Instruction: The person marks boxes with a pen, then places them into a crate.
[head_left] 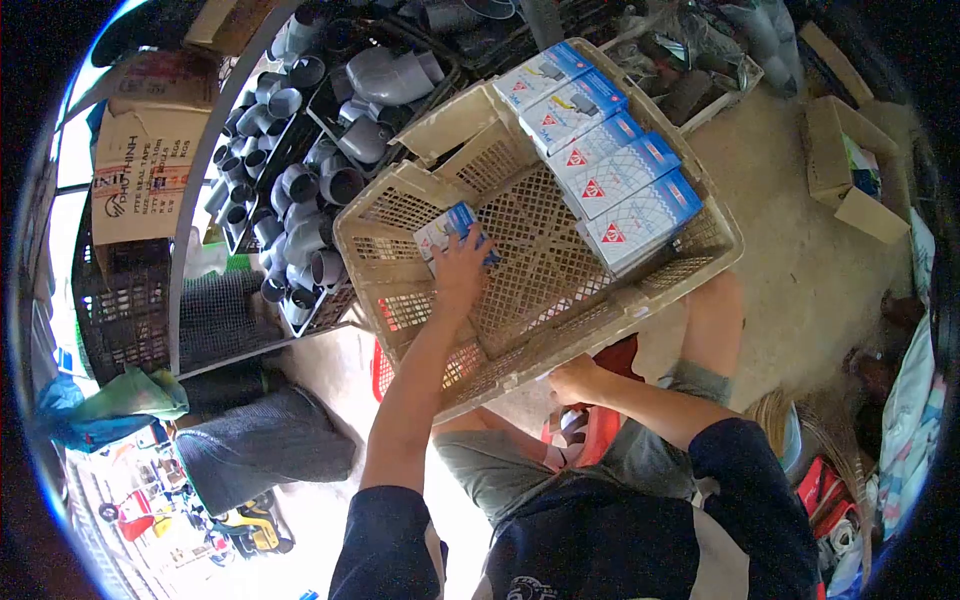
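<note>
A tan plastic crate point(725, 235) with mesh sides sits tilted before me. Inside it, my left hand point(460, 262) is closed on a small blue and white box point(436, 236) near the crate's left side. Several blue and white boxes point(640, 222) stand in a row along the crate's right side. My right hand point(572, 380) is at the crate's near edge, outside it, with its fingers bent; what they hold, if anything, is hidden.
Grey pipe fittings point(300, 185) fill dark crates at the upper left, beside a brown cardboard box point(150, 170). An open cardboard box point(855, 165) lies on the floor at right. Beneath the tan crate is something red point(600, 432).
</note>
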